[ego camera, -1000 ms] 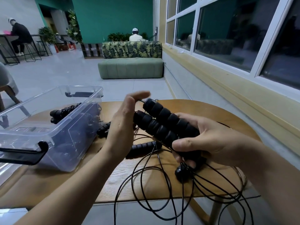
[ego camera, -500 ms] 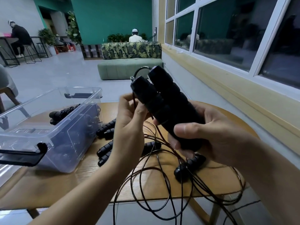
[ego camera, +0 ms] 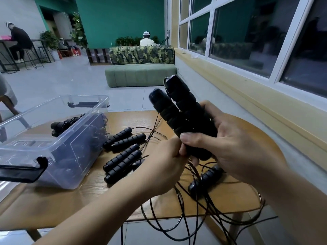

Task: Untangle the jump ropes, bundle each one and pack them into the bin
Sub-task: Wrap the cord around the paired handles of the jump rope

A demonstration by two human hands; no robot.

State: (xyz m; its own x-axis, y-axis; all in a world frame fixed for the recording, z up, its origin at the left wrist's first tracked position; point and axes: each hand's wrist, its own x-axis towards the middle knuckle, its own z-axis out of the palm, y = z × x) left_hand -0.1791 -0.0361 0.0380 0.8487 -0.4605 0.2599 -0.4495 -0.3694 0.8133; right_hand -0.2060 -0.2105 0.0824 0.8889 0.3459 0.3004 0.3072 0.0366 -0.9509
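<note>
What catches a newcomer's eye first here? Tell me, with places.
Centre frame, the right hand grips two black foam handles raised above the wooden table, while the left hand curls round the black cords at their base. At left stands a clear bin with a rope bundle inside; loose handles lie beside it.

Pale grey tiled floor [ego camera: 62, 82] runs beyond the left hand [ego camera: 164, 167] to a green padded bench [ego camera: 139, 75] with leaf-print backrest [ego camera: 141, 54] before a teal wall [ego camera: 120, 18]. Right of the right hand [ego camera: 235, 147], white-framed windows [ego camera: 247, 32] show dark glass above a yellow ledge [ego camera: 238, 92]. Far left of the left hand: black metal stools [ego camera: 43, 55], potted plants [ego camera: 50, 38].
</note>
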